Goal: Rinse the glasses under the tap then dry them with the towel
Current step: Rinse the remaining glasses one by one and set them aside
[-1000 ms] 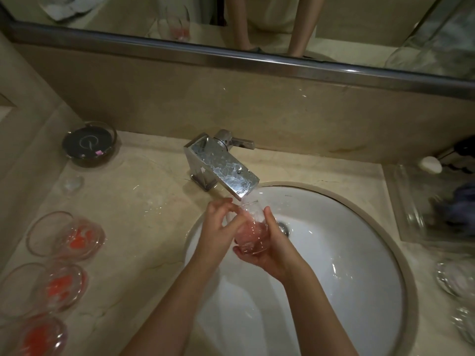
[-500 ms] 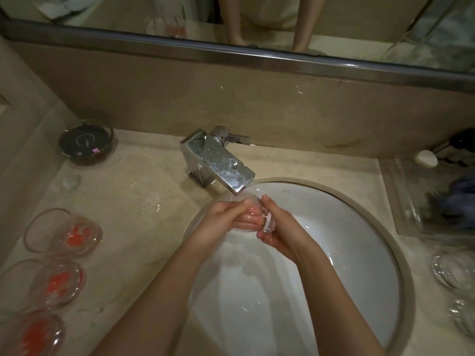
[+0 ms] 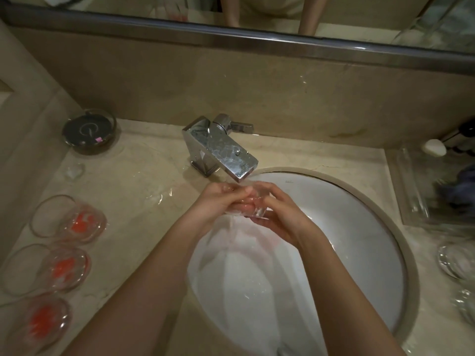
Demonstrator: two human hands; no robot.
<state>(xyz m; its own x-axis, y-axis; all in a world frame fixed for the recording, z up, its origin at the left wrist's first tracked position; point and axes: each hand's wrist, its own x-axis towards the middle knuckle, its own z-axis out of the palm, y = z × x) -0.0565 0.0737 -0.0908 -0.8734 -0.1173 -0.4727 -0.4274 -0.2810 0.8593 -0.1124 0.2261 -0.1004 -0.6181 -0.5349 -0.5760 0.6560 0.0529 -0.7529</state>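
Under the tap [image 3: 226, 152], both hands grip a glass [image 3: 253, 208]; pinkish water inside.

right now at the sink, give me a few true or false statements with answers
1. Both hands hold one glass under the tap. True: left hand, right hand.
2. Three glasses with red residue stand left of the basin. True.
3. The dark round dish sits inside the basin. False: it stands on the counter at the back left.
4. The left hand holds a towel. False: it holds only the glass.
5. The held glass rests on the counter. False: it is held over the basin.
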